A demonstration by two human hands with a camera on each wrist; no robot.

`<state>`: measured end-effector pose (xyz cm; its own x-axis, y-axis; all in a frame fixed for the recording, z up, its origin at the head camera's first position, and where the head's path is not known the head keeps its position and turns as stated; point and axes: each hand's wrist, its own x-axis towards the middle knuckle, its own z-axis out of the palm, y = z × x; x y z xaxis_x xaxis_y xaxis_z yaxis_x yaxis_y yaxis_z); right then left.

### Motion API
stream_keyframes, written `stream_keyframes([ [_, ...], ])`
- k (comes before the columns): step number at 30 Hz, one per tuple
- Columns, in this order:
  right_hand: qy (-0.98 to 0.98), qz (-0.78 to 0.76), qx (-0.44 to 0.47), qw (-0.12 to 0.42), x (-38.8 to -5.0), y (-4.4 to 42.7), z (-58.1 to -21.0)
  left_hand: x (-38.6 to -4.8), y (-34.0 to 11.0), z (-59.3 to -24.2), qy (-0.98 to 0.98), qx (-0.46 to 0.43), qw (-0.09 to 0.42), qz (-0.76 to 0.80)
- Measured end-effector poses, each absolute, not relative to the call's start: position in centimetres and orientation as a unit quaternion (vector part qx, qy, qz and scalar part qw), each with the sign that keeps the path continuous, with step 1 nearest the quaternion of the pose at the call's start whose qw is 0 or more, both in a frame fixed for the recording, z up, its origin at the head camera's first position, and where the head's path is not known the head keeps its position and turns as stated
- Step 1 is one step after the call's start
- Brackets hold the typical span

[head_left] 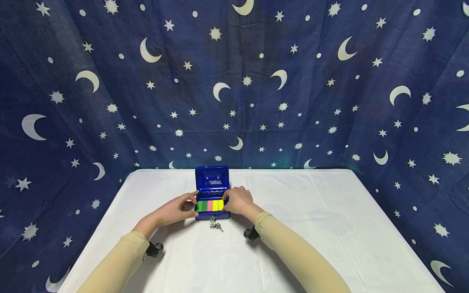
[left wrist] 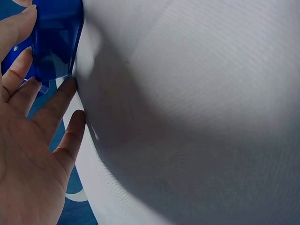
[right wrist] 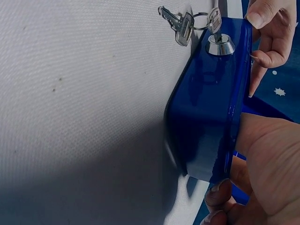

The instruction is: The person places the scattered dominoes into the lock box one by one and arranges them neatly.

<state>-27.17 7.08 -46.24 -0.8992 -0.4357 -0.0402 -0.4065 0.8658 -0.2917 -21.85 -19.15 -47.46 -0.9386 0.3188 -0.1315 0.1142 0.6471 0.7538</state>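
A blue metal cash box (head_left: 212,217) stands on the table with its lid (head_left: 212,178) raised at the back. Inside, a row of coloured rectangular blocks (head_left: 209,206) runs green, pink and yellow from left to right. At the right end, my right hand (head_left: 239,200) pinches the last yellow block (head_left: 221,205) between thumb and index finger, its other fingers by the box's right wall. My left hand (head_left: 176,209) touches the box's left side, thumb on the front corner and fingers spread. A key ring with keys (right wrist: 184,29) hangs from the front lock (right wrist: 220,45).
A white cloth covers the table (head_left: 293,240). Behind and at both sides hangs a dark blue curtain (head_left: 256,97) with moons and stars. Each wrist carries a black camera mount; the left mount (head_left: 154,249) sits close above the cloth.
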Motion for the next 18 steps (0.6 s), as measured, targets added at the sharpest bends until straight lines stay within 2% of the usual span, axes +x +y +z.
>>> stream_keyframes([
  [18,0.965,-0.135,-0.217,0.053,-27.23,6.97,-46.46,-21.77,-19.13,-47.44,0.896,0.121,0.128,0.408],
])
